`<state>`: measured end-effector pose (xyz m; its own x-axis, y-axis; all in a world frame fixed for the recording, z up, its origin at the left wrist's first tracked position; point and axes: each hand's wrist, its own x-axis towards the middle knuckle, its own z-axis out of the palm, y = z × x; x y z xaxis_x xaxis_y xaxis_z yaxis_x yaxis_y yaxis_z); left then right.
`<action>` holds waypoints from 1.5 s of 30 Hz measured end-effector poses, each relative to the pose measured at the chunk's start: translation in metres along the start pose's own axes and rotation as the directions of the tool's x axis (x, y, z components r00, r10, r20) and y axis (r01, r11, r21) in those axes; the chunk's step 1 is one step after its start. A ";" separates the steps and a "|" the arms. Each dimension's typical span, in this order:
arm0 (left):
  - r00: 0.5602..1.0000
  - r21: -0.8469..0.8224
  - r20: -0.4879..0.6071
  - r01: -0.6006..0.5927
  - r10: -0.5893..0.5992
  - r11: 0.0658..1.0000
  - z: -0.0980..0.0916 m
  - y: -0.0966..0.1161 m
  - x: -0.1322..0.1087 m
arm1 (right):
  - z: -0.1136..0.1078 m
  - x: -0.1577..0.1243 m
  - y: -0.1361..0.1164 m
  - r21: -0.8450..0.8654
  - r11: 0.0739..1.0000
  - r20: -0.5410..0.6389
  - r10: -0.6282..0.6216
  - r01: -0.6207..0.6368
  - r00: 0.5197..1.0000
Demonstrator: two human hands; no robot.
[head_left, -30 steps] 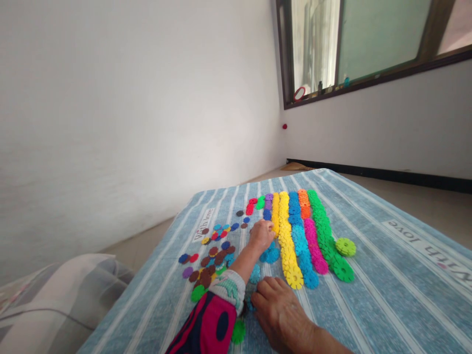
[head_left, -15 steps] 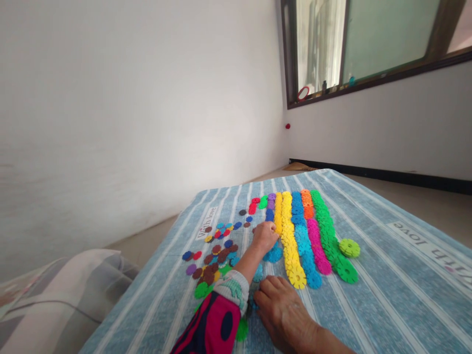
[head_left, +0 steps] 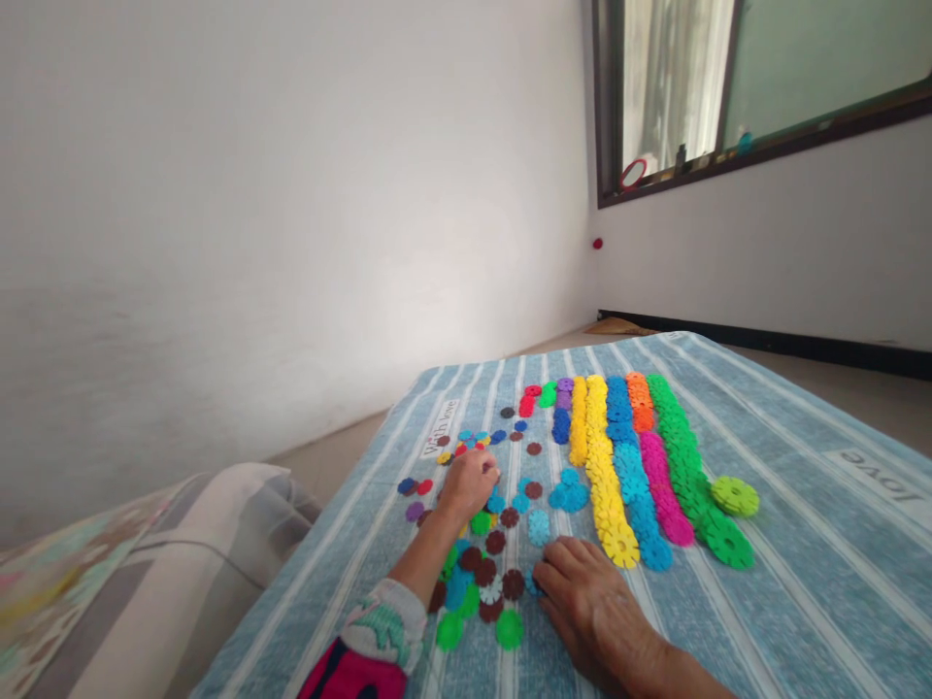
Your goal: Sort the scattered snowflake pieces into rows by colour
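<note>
My left hand (head_left: pixel 470 482), in a white cuff and pink sleeve, is above the loose plastic snowflake discs with its fingers pinched together. Whatever may be between its fingertips is hidden. Below and around it lie brown snowflake discs (head_left: pixel 484 573), green snowflake discs (head_left: pixel 510 629) and blue ones. Lower right, my right hand (head_left: pixel 586 602) rests on the cloth, its fingers curled against a blue snowflake disc (head_left: pixel 534 582). Beyond it lies a light blue disc (head_left: pixel 539 527). On the right, overlapping discs form long rows, among them a yellow row (head_left: pixel 601 456) and a green row (head_left: pixel 674 437).
A blue striped cloth (head_left: pixel 786 544) covers the surface. Lime green discs (head_left: pixel 735 496) sit at its right, and a short red stack (head_left: pixel 527 405) near the far edge. Grey checked fabric (head_left: pixel 218 524) bulges at the left. A white wall (head_left: pixel 291 194) rises behind.
My left hand has moved left, away from the rows to the loose discs. My right hand stays low beside the blue disc. The view has turned slightly left.
</note>
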<state>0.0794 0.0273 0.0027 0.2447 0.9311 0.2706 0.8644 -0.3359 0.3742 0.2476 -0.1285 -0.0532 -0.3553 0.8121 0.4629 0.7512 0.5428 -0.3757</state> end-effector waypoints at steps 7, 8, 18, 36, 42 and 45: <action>0.978 0.041 -0.053 0.203 -0.200 0.978 -0.041 -0.072 -0.022 | -0.002 -0.003 0.000 -0.003 1.000 0.014 -0.031 0.031 0.999; 0.974 0.032 -0.065 0.221 -0.219 0.975 -0.041 -0.077 -0.023 | -0.002 -0.003 0.000 0.000 0.999 0.017 -0.034 0.034 0.999; 0.993 0.049 -0.070 0.103 -0.100 0.993 -0.021 -0.069 -0.026 | -0.001 -0.008 0.004 0.012 0.998 0.026 -0.065 0.065 0.998; 0.977 0.003 -0.113 0.185 -0.184 0.983 -0.006 -0.076 -0.018 | -0.004 -0.008 0.003 0.016 0.998 0.042 -0.064 0.063 0.997; 0.976 0.159 -0.141 0.189 -0.167 0.969 -0.013 -0.072 -0.022 | -0.003 -0.008 0.004 0.035 0.998 0.048 -0.051 0.050 0.998; 0.981 0.193 -0.153 0.145 -0.117 0.970 -0.013 -0.066 -0.024 | -0.003 -0.007 0.004 0.033 0.998 0.047 -0.054 0.052 0.997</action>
<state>0.0109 0.0253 -0.0168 0.0719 0.9309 0.3580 0.9591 -0.1631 0.2314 0.2549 -0.1332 -0.0553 -0.4208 0.7909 0.4443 0.7129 0.5912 -0.3773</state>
